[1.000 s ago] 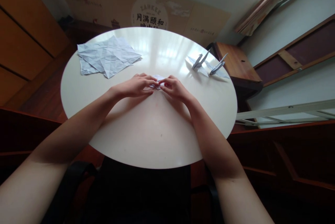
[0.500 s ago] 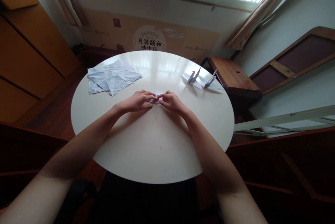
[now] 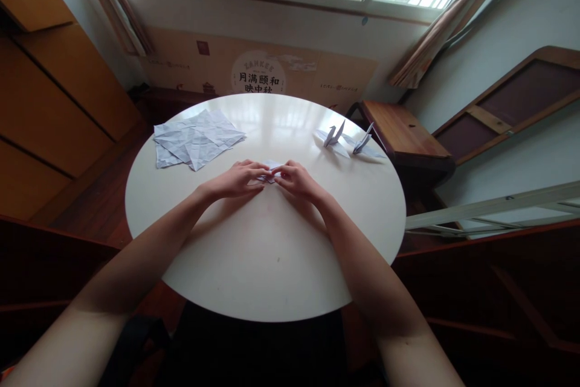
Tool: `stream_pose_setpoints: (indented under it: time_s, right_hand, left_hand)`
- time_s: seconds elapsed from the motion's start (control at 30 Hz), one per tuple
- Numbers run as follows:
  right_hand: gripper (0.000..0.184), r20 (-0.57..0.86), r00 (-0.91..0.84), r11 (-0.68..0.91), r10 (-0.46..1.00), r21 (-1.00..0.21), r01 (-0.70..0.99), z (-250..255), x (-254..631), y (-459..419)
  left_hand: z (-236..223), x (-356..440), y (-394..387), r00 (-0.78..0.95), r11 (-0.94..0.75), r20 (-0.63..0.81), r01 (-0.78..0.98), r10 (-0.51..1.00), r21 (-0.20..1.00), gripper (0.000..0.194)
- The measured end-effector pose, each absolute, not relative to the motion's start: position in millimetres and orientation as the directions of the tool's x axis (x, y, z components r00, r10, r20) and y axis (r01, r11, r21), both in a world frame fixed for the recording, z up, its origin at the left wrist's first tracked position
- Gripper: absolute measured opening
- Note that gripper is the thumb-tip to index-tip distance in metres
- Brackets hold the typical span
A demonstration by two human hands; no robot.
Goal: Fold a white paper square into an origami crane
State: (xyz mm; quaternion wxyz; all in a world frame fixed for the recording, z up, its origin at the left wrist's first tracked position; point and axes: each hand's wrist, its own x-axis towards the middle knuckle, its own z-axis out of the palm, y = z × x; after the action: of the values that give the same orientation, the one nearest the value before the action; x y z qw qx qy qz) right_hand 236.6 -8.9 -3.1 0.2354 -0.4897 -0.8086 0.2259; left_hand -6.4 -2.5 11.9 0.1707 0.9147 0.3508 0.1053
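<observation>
A small piece of folded paper [image 3: 272,164] lies at the middle of the white round table [image 3: 272,254], mostly covered by my fingers. From the left, my left hand [image 3: 242,179] is closed with its fingertips pressed on the paper. My right hand [image 3: 295,180] pinches it from the right side. The fingertips of both hands almost meet over the paper, so its exact shape is hidden. Two finished paper cranes, the nearer-left crane [image 3: 333,136] and the right crane [image 3: 364,142], stand at the table's far right.
Creased paper sheets [image 3: 199,136] lie overlapping at the table's far left. Behind the right edge is a wooden stool-like seat [image 3: 403,127]. A printed cardboard panel [image 3: 181,61] leans below the window, and orange cabinets [image 3: 58,85] stand at left.
The camera view has tilted up slightly, so the table sits a little lower in the picture. Both hands keep hold of the folded paper, with only small finger movements.
</observation>
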Motion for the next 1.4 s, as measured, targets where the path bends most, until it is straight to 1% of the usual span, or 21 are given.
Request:
stream_pose_setpoints:
  time_s: [0.3,0.87,1.4]
  right_hand:
    - [0.022,0.153,-0.411,0.413,0.899,-0.608,0.678,-0.7,236.8,-10.3]
    - [0.023,0.181,-0.415,0.435,0.892,-0.596,0.675,-6.9,238.1,-6.7]
    - [0.025,0.158,-0.420,0.425,0.894,-0.600,0.678,-3.6,237.4,-7.9]
  left_hand:
    - [8.1,-7.6,-0.5,0.742,-0.711,0.095,0.584,0.663,0.392,0.043]
    - [9.9,-7.3,-1.5,0.738,-0.704,0.083,0.596,0.670,0.387,0.045]
    - [11.6,-7.3,-2.2,0.742,-0.708,0.087,0.588,0.665,0.391,0.042]
